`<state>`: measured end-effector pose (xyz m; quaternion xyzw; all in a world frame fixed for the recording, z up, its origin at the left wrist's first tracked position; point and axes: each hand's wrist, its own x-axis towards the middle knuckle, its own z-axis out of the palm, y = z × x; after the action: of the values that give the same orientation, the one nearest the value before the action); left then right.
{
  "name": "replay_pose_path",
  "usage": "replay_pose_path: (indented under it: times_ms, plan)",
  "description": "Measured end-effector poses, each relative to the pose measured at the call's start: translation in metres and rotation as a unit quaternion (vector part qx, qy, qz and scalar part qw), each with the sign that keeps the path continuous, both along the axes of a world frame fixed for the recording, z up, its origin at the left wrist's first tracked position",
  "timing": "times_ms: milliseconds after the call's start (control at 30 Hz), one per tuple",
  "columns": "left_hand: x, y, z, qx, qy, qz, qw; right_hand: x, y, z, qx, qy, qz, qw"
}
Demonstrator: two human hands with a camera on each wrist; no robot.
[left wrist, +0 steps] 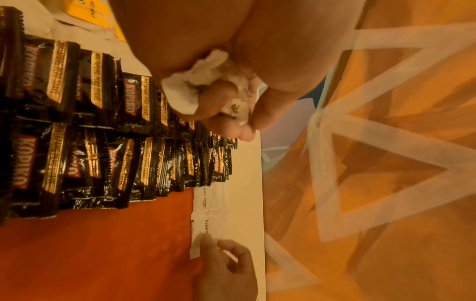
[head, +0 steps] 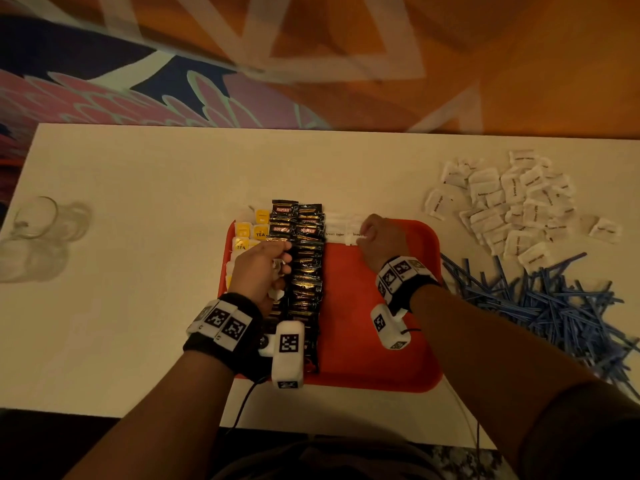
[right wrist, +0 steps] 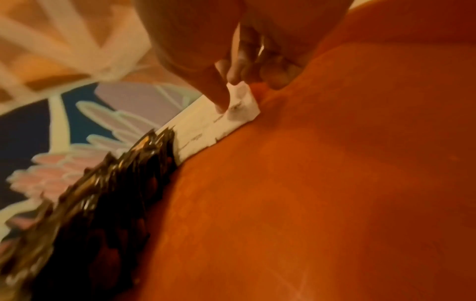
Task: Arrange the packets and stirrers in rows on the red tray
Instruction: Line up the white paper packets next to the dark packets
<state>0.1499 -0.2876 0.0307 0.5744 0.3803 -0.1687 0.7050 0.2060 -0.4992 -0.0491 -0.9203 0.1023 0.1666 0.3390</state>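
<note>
Seen from the head camera, a red tray point(head: 377, 344) lies near the front edge of a white table point(head: 138, 271), its right half bare from centre to 5 o'clock. 2 overlapping columns of black coffee packets point(head: 304, 271) run down the tray's middle, with yellow tea packets point(head: 251, 232) at 10 o'clock. The left hand point(head: 261, 271) hovers over the tea side, fingers curled round white packets. The right hand point(head: 382, 242) presses a brown sugar packet point(head: 356, 233) at the tray's far rim, beside another one point(head: 334, 232). Off the tray at 2 o'clock sits a loose heap of white sugar packets point(head: 509, 202); at 3 o'clock, a pile of blue stirrers point(head: 554, 306) crowds the tray's right edge. Clear glasses point(head: 41, 233) stand well apart at 9 o'clock.

The left wrist camera shows the fingers point(left wrist: 221, 97) clenched on a crumpled bunch of white packets point(left wrist: 190, 87) above the coffee rows point(left wrist: 103, 122).

The blurred right wrist camera shows a fingertip point(right wrist: 219, 95) pinning the white packet point(right wrist: 239, 110) down at the tray's far edge, the other fingers curled; open red tray floor point(right wrist: 335, 183) spreads toward 5 o'clock.
</note>
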Motion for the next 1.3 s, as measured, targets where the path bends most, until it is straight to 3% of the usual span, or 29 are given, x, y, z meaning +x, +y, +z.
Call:
replay_pose_path:
  times_ms: [200, 400, 567, 700, 833, 967, 1133, 1200, 1300]
  plan:
    - [-0.008, 0.002, 0.004, -0.084, -0.001, 0.036, 0.996, -0.003, 0.005, -0.009, 0.003, 0.020, 0.002, 1.000]
    - [-0.009, -0.005, 0.016, -0.125, 0.005, 0.029, 0.992, -0.014, 0.009, 0.038, 0.108, 0.001, -0.020, 0.994]
    - [-0.008, -0.025, 0.028, -0.119, -0.016, -0.009, 0.993, -0.031, 0.031, 0.100, 0.234, 0.025, 0.093, 0.968]
    - [-0.012, -0.038, 0.041, -0.113, -0.030, -0.062, 0.991, -0.045, 0.033, 0.123, 0.209, 0.031, 0.157, 0.965]
    - [-0.020, -0.044, 0.051, -0.098, -0.056, -0.132, 0.985, -0.049, 0.019, 0.134, 0.199, 0.013, 0.074, 0.977]
    - [-0.034, -0.046, 0.058, -0.010, -0.099, -0.184, 0.978, -0.058, 0.004, 0.147, 0.235, 0.010, 0.027, 0.972]
    - [-0.037, -0.053, 0.061, 0.033, -0.150, -0.148, 0.977, -0.068, -0.005, 0.153, 0.270, -0.018, -0.029, 0.962]
    - [-0.036, -0.056, 0.063, 0.040, -0.158, -0.125, 0.979, -0.076, -0.002, 0.153, 0.331, -0.011, -0.075, 0.941]
    - [-0.036, -0.060, 0.067, 0.034, -0.157, -0.090, 0.983, -0.088, 0.005, 0.150, 0.379, 0.018, -0.072, 0.923]
